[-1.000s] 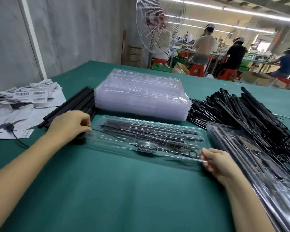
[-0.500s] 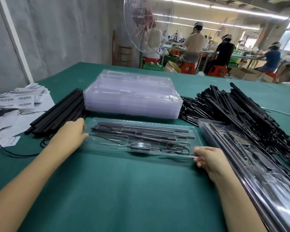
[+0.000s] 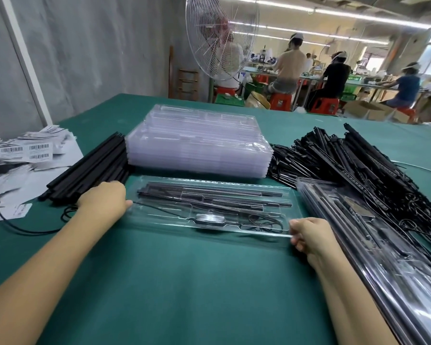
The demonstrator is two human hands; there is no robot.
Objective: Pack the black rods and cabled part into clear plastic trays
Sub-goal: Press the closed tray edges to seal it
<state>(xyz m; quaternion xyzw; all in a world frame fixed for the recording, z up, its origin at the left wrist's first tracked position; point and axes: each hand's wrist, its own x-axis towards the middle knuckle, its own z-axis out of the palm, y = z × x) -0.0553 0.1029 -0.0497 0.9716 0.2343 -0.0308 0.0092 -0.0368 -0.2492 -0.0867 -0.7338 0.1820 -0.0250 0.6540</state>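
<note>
Loaded clear tray [image 3: 164, 217] lies at desk [image 3: 184, 282] centre. Fingers of right hand [image 3: 309, 235] pinch its 4 o'clock rim; left hand [image 3: 102, 202] sits at its 9 o'clock end, grip hidden. Judged light, thin, flexible, slick: support both ends.

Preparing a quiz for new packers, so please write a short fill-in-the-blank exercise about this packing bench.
1. The table is covered in ____ cloth.
2. The right hand grips the filled tray at its ____ end.
3. Just beyond that tray stands a stack of ____ clear trays.
4. The bundle of plain black rods lies on the filled tray's ____ side.
Missing words: green; right; empty; left.
</note>
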